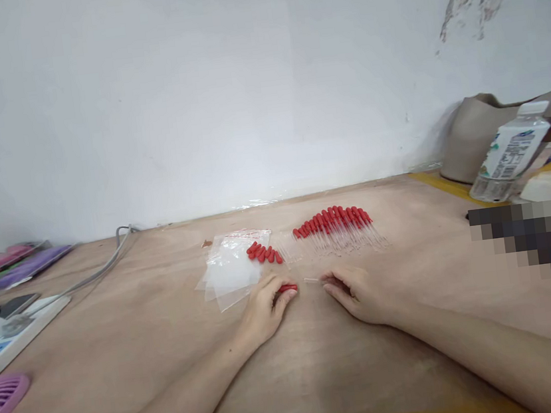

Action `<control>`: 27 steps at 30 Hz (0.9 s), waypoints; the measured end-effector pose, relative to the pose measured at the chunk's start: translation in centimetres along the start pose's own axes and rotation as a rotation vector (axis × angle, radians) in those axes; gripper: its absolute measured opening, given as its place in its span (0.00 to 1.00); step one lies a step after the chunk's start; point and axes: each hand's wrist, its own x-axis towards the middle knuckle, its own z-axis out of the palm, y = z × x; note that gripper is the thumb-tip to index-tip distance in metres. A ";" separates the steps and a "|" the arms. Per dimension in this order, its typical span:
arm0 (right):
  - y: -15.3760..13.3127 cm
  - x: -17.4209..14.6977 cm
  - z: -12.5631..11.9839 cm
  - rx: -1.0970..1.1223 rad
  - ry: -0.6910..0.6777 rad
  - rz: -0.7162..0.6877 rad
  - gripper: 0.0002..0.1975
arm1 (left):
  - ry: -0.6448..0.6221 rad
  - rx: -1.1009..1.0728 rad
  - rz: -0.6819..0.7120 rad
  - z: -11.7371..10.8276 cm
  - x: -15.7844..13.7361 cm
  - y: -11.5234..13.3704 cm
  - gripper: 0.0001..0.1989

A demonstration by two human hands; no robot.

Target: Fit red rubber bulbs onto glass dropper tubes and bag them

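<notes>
Between the thumb and fingers of my left hand (266, 307) is a red rubber dropper bulb (288, 288). My right hand (351, 292) pinches a thin clear glass tube (311, 280), whose free end points left toward the bulb; a small gap separates the two. Beyond my left hand, several loose red bulbs (264, 253) lie partly on clear plastic bags (232, 265). A few bare glass tubes (288, 250) rest beside them. Farther right, a row of droppers (341, 225) lies with red bulbs on the wall side and clear tubes toward me.
A white power strip (30, 336) with a grey cable (98, 275) and a pink fan-like grille (3, 401) are at the left. Colourful packets (32, 266) lie behind. At the right stand a plastic bottle (510, 151) and a grey-brown bag (468, 136), near the wall.
</notes>
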 end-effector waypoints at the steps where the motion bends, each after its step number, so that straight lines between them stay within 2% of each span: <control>1: 0.0 0.0 0.0 -0.010 0.006 -0.007 0.11 | 0.001 -0.018 -0.015 0.0 -0.1 0.1 0.08; 8: -0.8 0.0 0.1 -0.008 0.030 -0.110 0.10 | -0.032 -0.051 -0.073 -0.1 -0.3 0.3 0.08; 12: -0.8 0.1 0.1 0.013 0.017 -0.110 0.10 | -0.054 -0.072 -0.096 0.0 -0.4 0.3 0.08; 22: 0.3 0.9 0.3 0.178 -0.068 -0.170 0.11 | -0.216 -0.235 -0.147 0.0 -0.9 0.3 0.11; 27: 1.0 0.9 0.8 0.067 -0.008 -0.283 0.11 | -0.251 -0.248 -0.187 0.1 -0.8 0.3 0.13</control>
